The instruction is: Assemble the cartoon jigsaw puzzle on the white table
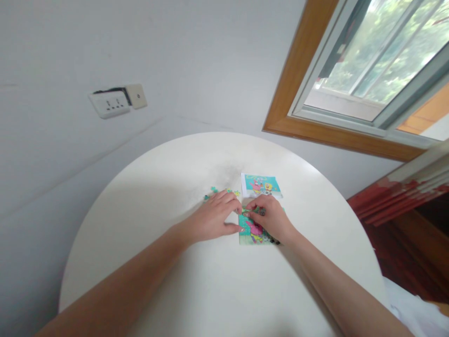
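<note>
A small jigsaw puzzle point(245, 238) lies on the white table, with a pink cartoon starfish on a green-blue ground. Its right part looks dark and patterned, and my right hand partly covers it. At its upper left corner, my right hand point(271, 219) pinches what looks like a small jigsaw piece, mostly hidden by the fingertips. My left hand point(218, 216) is open beside the puzzle, thumb at its left edge and fingers stretched towards the upper corner. Several loose jigsaw pieces point(213, 189), green and yellow, are scattered just beyond my left fingers.
Behind the puzzle lies a picture card point(261, 185) with cartoon figures. The round white table point(147, 224) meets a pale wall bearing a socket point(111, 104). A wood-framed window point(280, 122) is at upper right, with a red and cream curtain point(396, 194) below it.
</note>
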A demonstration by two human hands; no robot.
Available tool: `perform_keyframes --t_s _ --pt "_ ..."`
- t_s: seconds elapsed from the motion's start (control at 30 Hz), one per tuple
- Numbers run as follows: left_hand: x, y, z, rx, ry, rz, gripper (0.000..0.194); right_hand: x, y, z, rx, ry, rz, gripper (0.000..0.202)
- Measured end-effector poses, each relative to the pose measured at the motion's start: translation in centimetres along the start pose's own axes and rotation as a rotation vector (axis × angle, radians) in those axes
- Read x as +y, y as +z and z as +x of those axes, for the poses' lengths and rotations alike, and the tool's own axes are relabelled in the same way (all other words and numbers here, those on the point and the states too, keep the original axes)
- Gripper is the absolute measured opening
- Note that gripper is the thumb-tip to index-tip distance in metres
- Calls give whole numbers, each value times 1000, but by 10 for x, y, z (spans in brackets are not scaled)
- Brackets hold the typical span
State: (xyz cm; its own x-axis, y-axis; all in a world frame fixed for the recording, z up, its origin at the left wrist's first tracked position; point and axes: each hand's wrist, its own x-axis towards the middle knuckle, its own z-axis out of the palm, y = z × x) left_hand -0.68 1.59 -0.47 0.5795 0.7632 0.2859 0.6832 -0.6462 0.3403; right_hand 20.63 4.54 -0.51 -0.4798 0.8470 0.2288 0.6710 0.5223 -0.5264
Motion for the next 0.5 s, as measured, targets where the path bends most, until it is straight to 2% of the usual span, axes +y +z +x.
perform_keyframes --t_s 0.17,0.27,0.5 --pt "-2 1 0 3 2 -9 30 0 -5 -1 54 -45 -7 7" --pt "-3 1 -1 5 -4 -16 30 1 -13 -4 62 -88 10 14" --pt "-4 1 -1 -1 3 -14 31 -2 -27 -14 -16 -213 -228 24"
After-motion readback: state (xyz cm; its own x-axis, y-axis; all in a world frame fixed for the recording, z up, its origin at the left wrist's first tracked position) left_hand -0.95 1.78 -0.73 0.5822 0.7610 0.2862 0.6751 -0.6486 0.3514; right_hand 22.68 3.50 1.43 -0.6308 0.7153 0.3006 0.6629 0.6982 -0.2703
